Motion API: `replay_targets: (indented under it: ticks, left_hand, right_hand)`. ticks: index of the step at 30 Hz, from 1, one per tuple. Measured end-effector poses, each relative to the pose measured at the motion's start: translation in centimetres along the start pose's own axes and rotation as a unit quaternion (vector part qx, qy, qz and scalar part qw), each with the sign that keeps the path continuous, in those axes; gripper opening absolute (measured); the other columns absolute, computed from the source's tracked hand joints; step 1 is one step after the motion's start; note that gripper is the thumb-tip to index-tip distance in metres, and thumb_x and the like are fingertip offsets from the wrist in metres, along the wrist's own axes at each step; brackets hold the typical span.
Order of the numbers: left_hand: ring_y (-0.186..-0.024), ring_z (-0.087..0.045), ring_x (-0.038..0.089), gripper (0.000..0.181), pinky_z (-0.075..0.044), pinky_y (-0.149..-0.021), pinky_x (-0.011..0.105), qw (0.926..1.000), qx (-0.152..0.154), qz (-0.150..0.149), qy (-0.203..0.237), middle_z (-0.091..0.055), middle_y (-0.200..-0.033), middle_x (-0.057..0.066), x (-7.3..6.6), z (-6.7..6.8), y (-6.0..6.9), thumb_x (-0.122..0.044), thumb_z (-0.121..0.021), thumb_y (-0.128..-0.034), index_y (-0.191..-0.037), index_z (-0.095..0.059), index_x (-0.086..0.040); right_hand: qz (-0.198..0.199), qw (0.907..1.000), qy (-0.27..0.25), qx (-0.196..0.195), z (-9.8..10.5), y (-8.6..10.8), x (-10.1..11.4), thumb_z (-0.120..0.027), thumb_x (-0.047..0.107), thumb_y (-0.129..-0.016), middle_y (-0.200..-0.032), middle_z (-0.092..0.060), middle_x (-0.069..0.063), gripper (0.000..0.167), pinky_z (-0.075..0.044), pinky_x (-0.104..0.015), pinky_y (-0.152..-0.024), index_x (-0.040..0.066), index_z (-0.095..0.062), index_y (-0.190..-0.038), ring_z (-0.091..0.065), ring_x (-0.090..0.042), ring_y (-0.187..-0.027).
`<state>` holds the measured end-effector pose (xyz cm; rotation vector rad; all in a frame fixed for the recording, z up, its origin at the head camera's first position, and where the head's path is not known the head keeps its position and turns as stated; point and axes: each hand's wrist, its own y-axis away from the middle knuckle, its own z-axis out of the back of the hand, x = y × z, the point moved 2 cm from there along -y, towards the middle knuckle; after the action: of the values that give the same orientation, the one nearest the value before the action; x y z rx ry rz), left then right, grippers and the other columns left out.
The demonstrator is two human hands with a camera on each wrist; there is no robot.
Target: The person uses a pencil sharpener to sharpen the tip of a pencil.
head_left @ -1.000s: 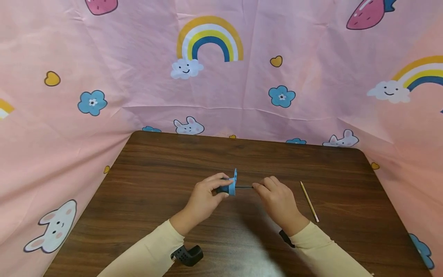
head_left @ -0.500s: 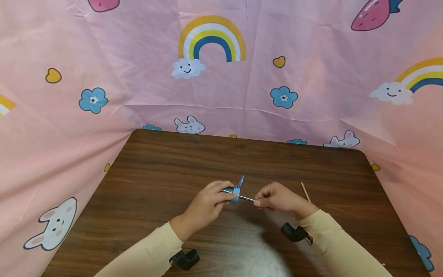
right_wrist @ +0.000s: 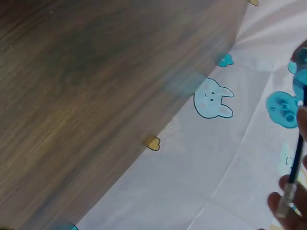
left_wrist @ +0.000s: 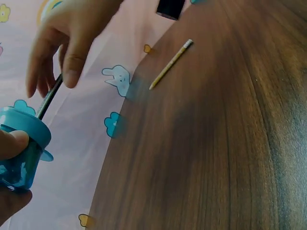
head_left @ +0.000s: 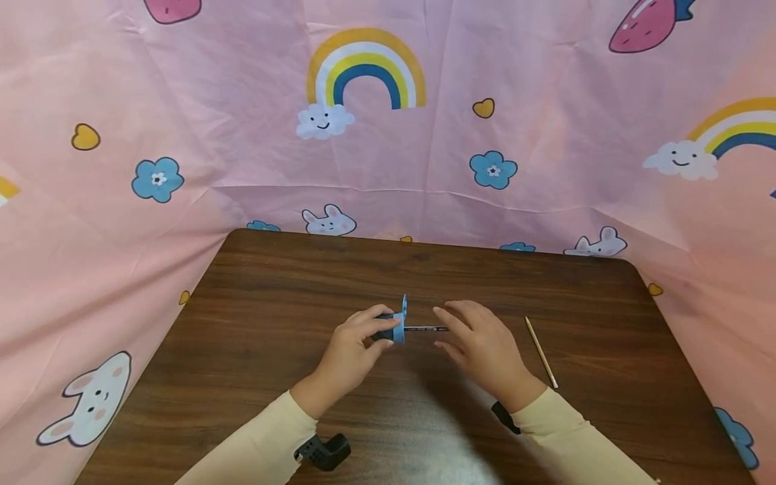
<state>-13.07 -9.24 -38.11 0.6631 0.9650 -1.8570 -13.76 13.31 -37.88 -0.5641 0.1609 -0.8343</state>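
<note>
right hand (head_left: 485,348) has let its pinch go, spreading around the dark pencil (head_left: 419,329) lodged in the blue pencil sharpener (head_left: 398,335), which the left hand (head_left: 347,347) grips, probably to stop it turning.

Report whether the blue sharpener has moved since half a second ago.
Yes. In the head view, the blue sharpener has shifted left and nearer the far edge of the table.

one pencil (head_left: 426,329) in sharpener (head_left: 398,329), second pencil (head_left: 541,352) on table (head_left: 303,276) at right, curtain (head_left: 254,87) behind
</note>
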Motion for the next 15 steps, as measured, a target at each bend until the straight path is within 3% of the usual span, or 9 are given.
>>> replay_targets:
  ticks: [3,6,9,12,15]
  left_hand:
    - [-0.101,-0.061,0.018,0.037,-0.054,-0.069,0.023,0.9996,0.004,0.024,0.016,-0.064,-0.122,0.002,-0.1,0.1,0.0,0.004,-0.075,-0.078,-0.113,-0.073,-0.008]
    - [-0.099,-0.062,0.016,0.037,-0.054,-0.071,0.023,0.9975,0.013,0.052,0.046,-0.064,-0.12,0.0,-0.2,0.1,0.0,0.004,-0.075,-0.0789,-0.114,-0.073,-0.007]
    - [-0.099,-0.062,0.017,0.037,-0.055,-0.073,0.024,0.9955,0.022,0.065,0.066,-0.064,-0.119,0.0,-0.3,0.1,0.0,0.005,-0.074,-0.08,-0.115,-0.072,-0.006]
    - [-0.102,-0.062,0.018,0.037,-0.054,-0.072,0.024,0.9972,0.028,0.048,0.049,-0.064,-0.12,0.001,-0.4,0.1,0.0,0.005,-0.074,-0.0797,-0.114,-0.072,-0.007]
    - [-0.106,-0.06,0.019,0.036,-0.055,-0.074,0.026,0.9994,0.033,-0.002,0.002,-0.064,-0.12,0.001,-0.5,0.1,0.0,0.005,-0.075,-0.0788,-0.112,-0.074,-0.009]
  right_hand:
    - [0.034,0.9987,-0.001,-0.038,-0.3,0.3,0.2,-0.083,0.017,-0.074,-0.107,-0.063,-0.011,0.048,-0.054,-0.04,-0.084,0.005,-0.068,-0.118,-0.063,-0.027,-0.096]
    - [0.056,0.9966,-0.001,-0.06,-0.4,0.4,0.6,-0.073,0.013,-0.086,-0.096,-0.063,-0.008,0.025,-0.055,-0.032,-0.07,0.003,-0.071,-0.109,-0.061,-0.022,-0.082]
    - [0.058,0.996,0.001,-0.069,-0.5,0.4,1.0,-0.069,0.008,-0.088,-0.086,-0.062,-0.006,0.013,-0.051,-0.027,-0.057,0.002,-0.074,-0.099,-0.055,-0.017,-0.07]
    - [0.032,0.998,-0.015,-0.053,-0.4,0.3,1.3,-0.077,0.003,-0.078,-0.077,-0.059,-0.004,0.012,-0.048,-0.025,-0.052,0.003,-0.074,-0.089,-0.051,-0.015,-0.065]
    - [-0.019,0.998,-0.061,0.001,-0.3,-0.1,1.4,-0.082,0.002,-0.071,-0.072,-0.055,0.0,0.016,-0.047,-0.022,-0.052,0.006,-0.074,-0.084,-0.051,-0.011,-0.063]
